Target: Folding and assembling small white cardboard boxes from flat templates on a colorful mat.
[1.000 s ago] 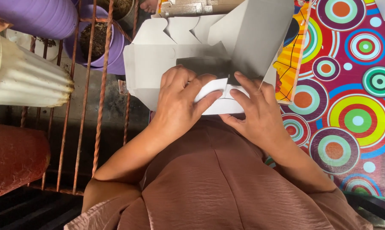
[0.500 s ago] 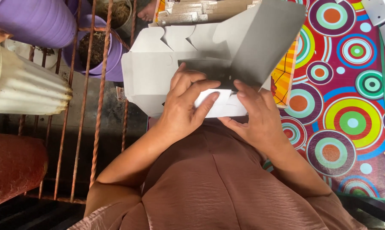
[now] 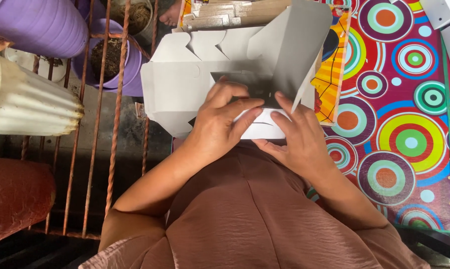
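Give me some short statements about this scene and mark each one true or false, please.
1. Both hands press on the folded flaps of the grey cardboard box. True: the left hand and right hand lie on the white flaps.
2. The box rests on a plain white table. False: it is over the person's lap, beside a mat with colourful circles.
3. A purple plastic plant pot with soil stands behind rusty metal bars. True.
4. The right hand holds scissors. False: it holds no tool.
5. The person wears a green shirt. False: the brownish-pink garment is not green.
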